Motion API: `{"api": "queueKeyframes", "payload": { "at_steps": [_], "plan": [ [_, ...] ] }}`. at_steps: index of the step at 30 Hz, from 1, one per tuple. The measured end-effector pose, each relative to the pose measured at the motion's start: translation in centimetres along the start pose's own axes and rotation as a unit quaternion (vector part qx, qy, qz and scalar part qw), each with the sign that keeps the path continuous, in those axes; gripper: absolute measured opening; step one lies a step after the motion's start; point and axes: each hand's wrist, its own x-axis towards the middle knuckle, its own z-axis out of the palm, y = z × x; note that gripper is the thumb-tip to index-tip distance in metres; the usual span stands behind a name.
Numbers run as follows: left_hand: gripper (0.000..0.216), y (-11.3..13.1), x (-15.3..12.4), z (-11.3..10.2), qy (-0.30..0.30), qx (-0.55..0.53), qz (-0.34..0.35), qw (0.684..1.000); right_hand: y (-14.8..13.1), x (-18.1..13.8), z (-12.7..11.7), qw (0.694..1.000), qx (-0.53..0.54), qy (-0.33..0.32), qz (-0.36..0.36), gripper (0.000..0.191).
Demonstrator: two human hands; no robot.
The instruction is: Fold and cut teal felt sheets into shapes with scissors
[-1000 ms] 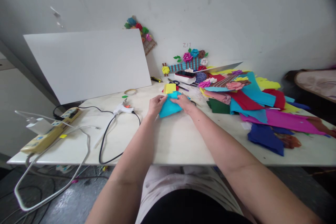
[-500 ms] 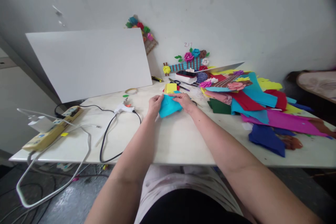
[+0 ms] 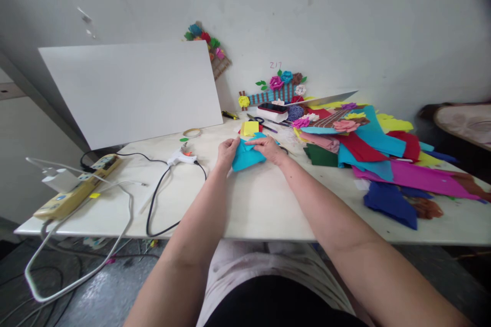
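Blue paper [image 3: 247,159]: over desk [image 3: 268,204]. Left hand [image 3: 227,152]: pinching paper's left edge. Right hand [image 3: 270,148]: gripping paper's right side. Glue gun [image 3: 181,158]: left of paper. Scrap pile [image 3: 355,146]: right of paper. Front edge [image 3: 264,238]: well apart from paper, desk between.

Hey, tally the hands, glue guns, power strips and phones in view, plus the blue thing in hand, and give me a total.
Hands: 2, left hand and right hand
Blue material in hand: 1
Glue gun: 1
Power strip: 1
Phone: 1
Total: 6
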Motion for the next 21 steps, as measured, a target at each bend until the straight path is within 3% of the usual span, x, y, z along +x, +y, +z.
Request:
{"api": "queueKeyframes", "payload": {
  "at_steps": [7, 11, 14, 17, 21],
  "plan": [
    [0.044, -0.2, -0.1, 0.0, -0.036, 0.034, 0.009, 0.999, -0.3, 0.1, 0.1, 1.000, -0.011, -0.009, -0.005, 0.030],
    [0.041, 0.0, -0.1, 0.0, -0.013, 0.055, 0.023, 0.998, -0.4, 0.0, 0.0, 0.999, 0.005, -0.031, -0.010, 0.027],
    [0.039, 0.2, -0.2, 0.0, 0.001, 0.052, 0.040, 0.998, -0.2, 0.0, -0.1, 0.998, 0.065, -0.007, -0.011, 0.025],
    [0.035, 0.2, -0.3, 0.1, -0.014, 0.045, 0.056, 0.997, 0.3, 0.2, 0.0, 0.995, 0.087, 0.027, 0.026, 0.033],
    [0.033, 0.0, -0.2, 0.4, -0.033, 0.039, 0.063, 0.997, 0.8, 0.3, 0.4, 0.998, 0.020, 0.019, 0.053, 0.044]
  ]
}}
